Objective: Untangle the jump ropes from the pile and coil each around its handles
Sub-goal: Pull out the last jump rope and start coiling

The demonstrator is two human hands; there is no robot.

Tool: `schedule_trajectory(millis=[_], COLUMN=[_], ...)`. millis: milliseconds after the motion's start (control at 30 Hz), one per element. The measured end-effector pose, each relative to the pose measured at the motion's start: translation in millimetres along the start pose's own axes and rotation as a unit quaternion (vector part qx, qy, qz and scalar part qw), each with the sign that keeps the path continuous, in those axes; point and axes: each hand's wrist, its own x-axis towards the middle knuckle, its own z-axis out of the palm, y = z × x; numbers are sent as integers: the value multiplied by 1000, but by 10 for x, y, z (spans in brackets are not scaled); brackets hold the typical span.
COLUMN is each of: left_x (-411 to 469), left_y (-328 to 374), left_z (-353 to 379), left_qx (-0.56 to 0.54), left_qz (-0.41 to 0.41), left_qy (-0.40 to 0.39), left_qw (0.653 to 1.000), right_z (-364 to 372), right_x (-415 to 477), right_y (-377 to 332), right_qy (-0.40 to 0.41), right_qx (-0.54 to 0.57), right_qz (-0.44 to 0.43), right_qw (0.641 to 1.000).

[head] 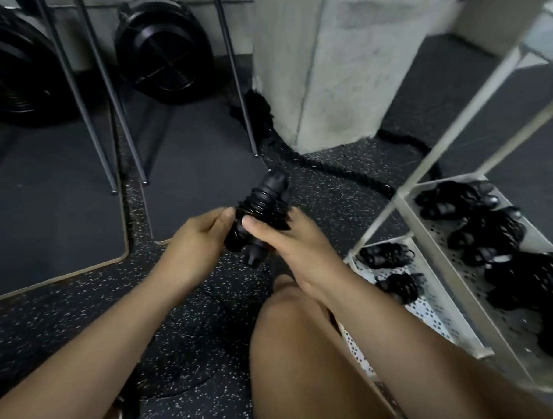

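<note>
Both hands grip one coiled jump rope (263,216) above the knee (292,303): the left hand (200,241) pinches its side, the right hand (289,237) wraps its lower half, left of the white rack (429,266) holding other coiled ropes (488,231).

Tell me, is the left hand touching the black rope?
Touching. In the head view the left hand pinches the coiled rope at its side, with no gap showing; the right hand grips it too.
</note>
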Motion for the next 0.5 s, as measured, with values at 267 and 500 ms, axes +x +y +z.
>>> schedule_trajectory(millis=[267, 500], left_x=[488, 769], left_y=[-91, -16], left_z=[1274, 2401], left_qx=[166, 309], left_qz=[7, 44], left_qy=[-199, -386], left_qw=[966, 868], right_z=[-1018, -1712], right_x=[-515, -807], right_y=[480, 1053], right_qy=[190, 363], right_qx=[82, 97], right_qz=[158, 200], right_qw=[966, 905])
